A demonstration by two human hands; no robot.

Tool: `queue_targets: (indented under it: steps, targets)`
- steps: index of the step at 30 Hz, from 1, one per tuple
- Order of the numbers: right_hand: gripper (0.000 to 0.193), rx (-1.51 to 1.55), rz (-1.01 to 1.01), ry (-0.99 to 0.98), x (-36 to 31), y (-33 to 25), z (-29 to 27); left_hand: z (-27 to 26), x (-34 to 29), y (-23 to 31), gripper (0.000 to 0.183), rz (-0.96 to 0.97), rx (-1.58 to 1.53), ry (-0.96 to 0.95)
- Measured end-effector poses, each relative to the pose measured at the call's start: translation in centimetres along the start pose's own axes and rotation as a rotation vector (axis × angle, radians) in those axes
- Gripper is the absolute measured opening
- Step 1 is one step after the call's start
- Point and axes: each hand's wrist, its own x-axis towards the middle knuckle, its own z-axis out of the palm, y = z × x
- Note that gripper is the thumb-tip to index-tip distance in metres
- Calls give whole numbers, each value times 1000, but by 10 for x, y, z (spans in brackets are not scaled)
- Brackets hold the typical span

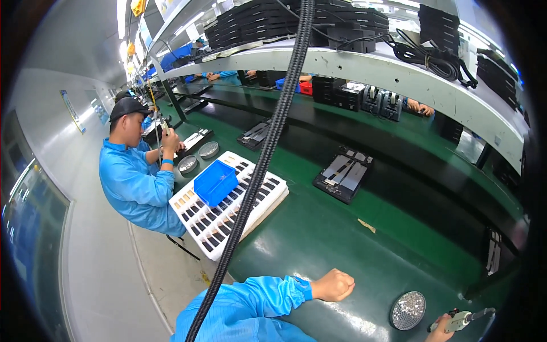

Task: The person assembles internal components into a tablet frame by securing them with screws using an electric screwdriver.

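My left hand [335, 285] rests as a closed fist on the green bench, with nothing showing in it. At the lower right edge, my right hand [440, 330] is wrapped round a pale electric screwdriver [459, 321], whose dark tip points right. Just left of the screwdriver sits a round dish [408, 310] full of small shiny metal pieces, probably screws. Farther ahead, an opened tablet-like device [344, 174] lies on the dark strip along the bench, its grey inner parts exposed. Neither hand touches it.
At the left stands a white compartment tray [265, 212] of dark pieces, with a blue bin [216, 182] on it. A co-worker [137, 165] sits beyond. A black braided cord [273, 131] crosses my view. Overhead, a shelf [353, 64] bears black trays; a tan scrap [366, 226] lies ahead.
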Motion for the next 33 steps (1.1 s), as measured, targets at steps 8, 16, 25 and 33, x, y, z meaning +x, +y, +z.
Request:
queue_targets:
  steps: [8,16,25,33]
  targets:
    - [11,-60,62,5,0,-14,3,-4,9,1,42,119,-13,126]
    - [15,-72,22,-16,4,11,-10,5,1,-6,44,62,-53,121]
    - [18,-38,99,-17,2,-18,-3,-4,4,2,43,142,-63,149]
    - [18,-135,113,-22,2,-22,-5,-9,5,4,38,79,16,145]
